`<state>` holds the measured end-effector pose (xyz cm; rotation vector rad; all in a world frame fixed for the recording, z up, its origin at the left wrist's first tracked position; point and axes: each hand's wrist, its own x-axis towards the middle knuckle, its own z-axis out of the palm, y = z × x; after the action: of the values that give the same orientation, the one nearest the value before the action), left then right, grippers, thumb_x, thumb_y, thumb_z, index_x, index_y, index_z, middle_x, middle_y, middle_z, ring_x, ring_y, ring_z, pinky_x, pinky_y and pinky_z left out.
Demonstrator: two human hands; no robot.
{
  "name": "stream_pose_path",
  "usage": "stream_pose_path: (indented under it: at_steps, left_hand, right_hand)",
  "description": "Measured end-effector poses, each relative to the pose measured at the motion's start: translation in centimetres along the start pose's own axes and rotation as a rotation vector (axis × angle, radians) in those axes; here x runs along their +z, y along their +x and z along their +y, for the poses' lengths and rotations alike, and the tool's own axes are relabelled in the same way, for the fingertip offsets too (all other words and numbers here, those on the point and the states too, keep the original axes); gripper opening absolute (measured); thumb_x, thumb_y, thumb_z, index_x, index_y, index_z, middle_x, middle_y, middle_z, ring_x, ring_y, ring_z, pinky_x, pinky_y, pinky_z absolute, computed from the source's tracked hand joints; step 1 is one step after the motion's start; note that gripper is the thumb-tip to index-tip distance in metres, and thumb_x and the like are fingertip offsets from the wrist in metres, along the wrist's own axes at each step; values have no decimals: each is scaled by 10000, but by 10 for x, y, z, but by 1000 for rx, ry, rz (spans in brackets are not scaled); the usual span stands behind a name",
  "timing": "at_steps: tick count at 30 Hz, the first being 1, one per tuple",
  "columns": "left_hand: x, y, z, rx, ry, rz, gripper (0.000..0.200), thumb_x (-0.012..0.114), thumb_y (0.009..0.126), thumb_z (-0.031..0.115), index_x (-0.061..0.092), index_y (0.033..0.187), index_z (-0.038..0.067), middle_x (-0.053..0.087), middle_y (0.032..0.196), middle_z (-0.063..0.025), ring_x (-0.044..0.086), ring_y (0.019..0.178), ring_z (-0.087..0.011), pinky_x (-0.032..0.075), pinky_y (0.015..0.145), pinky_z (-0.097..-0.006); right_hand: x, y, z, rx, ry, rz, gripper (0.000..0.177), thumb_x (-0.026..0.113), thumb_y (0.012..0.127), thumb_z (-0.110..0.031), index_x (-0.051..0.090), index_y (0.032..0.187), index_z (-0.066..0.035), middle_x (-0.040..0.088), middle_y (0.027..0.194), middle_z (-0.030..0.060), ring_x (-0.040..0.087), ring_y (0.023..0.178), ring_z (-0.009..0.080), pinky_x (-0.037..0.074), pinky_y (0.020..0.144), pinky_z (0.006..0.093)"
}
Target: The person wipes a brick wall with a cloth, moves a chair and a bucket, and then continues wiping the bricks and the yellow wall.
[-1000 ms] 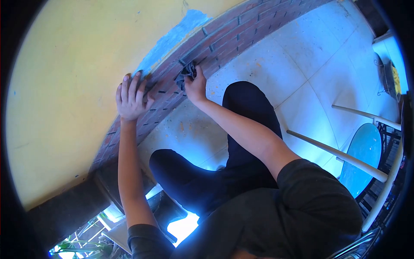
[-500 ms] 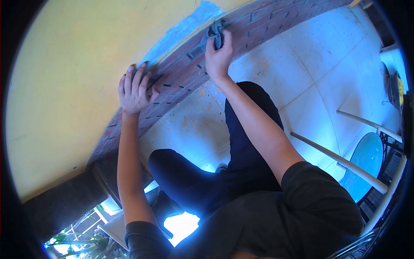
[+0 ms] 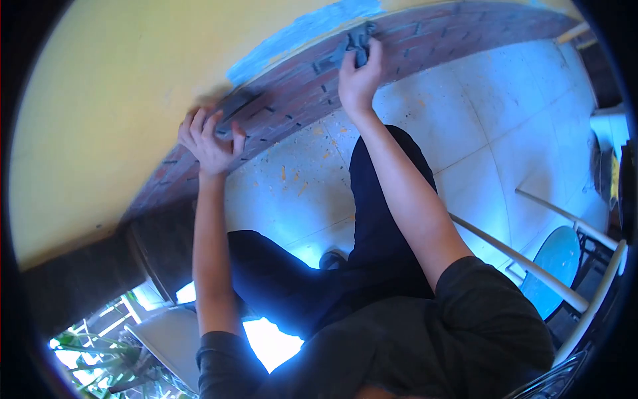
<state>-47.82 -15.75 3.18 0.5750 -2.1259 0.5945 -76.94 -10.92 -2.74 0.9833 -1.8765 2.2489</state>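
A smooth wall painted pale yellow (image 3: pixel 119 133) fills the upper left of the view. Across from it spreads a floor of large pale tiles (image 3: pixel 465 120), tinted blue by the light, with thin dark joints. The person sits or squats between the two in a charcoal short-sleeved shirt (image 3: pixel 392 339) and black trousers (image 3: pixel 389 219), both knees bent towards the wall. Along the foot of the wall curves a band of reddish-brown bricks (image 3: pixel 452 36) with short dark marks, running from the lower left up to the far right. At the right edge stands a frame of cream-coloured round tubes (image 3: pixel 525 261), with a round turquoise panel (image 3: pixel 555 269) beside it. A green long-leaved plant (image 3: pixel 113 359) shows at the lower left. A rough-edged light-blue patch (image 3: pixel 299 33) lies along the lower margin of the yellow paint, just above the bricks.

The left hand (image 3: pixel 211 143) is at the line where yellow paint meets brick, slightly blurred, fingers loosely bent and thumb spread away, with nothing seen in its grasp; whether the fingertips touch the wall cannot be told. The right hand (image 3: pixel 359 80), farther along the band, grips a crumpled dark-grey cloth (image 3: pixel 357 41) between thumb and fingers. That cloth is up against the bricks, near their upper edge and below the blue patch. Smallest are the scattered orange flecks (image 3: pixel 284 174) on the floor near the bricks.
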Motion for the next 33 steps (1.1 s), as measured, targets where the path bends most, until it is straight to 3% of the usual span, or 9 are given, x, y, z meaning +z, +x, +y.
stream_pose_path:
  at_steps: [1,4,8,13,16,18,24,28,33]
  left_hand:
    - [-12,-7,8,-101,-9,-12,415,714,806,152,548,1174,55,545,1142,-145,516,1065,-342,391,950,-464]
    - [-13,-62,15,-647,-141,151,381,683,907,191,517,1197,8,518,1084,-128,489,1012,-283,375,956,-424]
    - [0,-81,13,-946,-183,146,390,691,944,192,492,1200,-26,469,1025,-90,465,924,-209,395,867,-350]
    - [6,-70,8,-972,-120,183,465,814,861,250,518,1088,-30,478,980,-101,470,884,-239,412,803,-379]
    - [0,-69,6,-901,-75,133,445,816,862,253,524,1054,-21,490,969,-111,478,883,-238,415,802,-373]
    - [-5,-73,2,-923,-95,95,430,823,858,255,531,1040,-3,519,954,-110,500,857,-239,430,788,-375]
    - [-25,-77,-9,-895,-195,-24,394,829,853,207,548,1062,27,559,955,-93,527,811,-238,454,747,-378]
    - [-28,-87,-15,-805,-160,-46,386,834,832,143,557,1079,34,579,956,-101,550,817,-254,463,743,-383]
    - [-20,-97,-22,-736,-71,-22,454,853,813,136,539,1122,26,596,981,-112,559,798,-252,470,734,-385]
  right_hand:
    - [2,1,3,-46,-43,38,220,609,894,0,565,1107,39,619,991,184,621,898,355,496,824,432]
    - [8,-4,1,-92,-86,91,193,622,887,3,593,1075,38,660,972,166,648,872,334,506,808,416]
    - [18,-23,-1,-162,-70,-14,266,607,847,19,548,1104,51,573,995,215,596,915,424,485,814,483]
    - [39,-70,-39,-156,13,-224,268,627,816,23,573,1079,15,582,983,205,604,936,415,493,807,482]
    - [58,-115,-66,-224,86,-595,342,710,774,16,597,1092,-35,591,1049,191,610,989,420,514,846,489]
    - [65,-122,-69,-203,59,-586,357,721,762,23,587,1087,-32,590,1042,188,614,988,411,516,842,493]
    - [52,-97,-57,-270,15,-379,333,683,768,22,569,1079,-8,596,1017,192,621,950,413,494,853,470]
    - [27,-47,-22,-134,-202,-79,259,660,859,-34,538,1084,11,609,1019,148,604,948,300,470,881,423]
    - [-4,6,-4,-2,-90,291,249,591,927,-41,489,1133,54,581,1049,165,599,933,295,481,859,414]
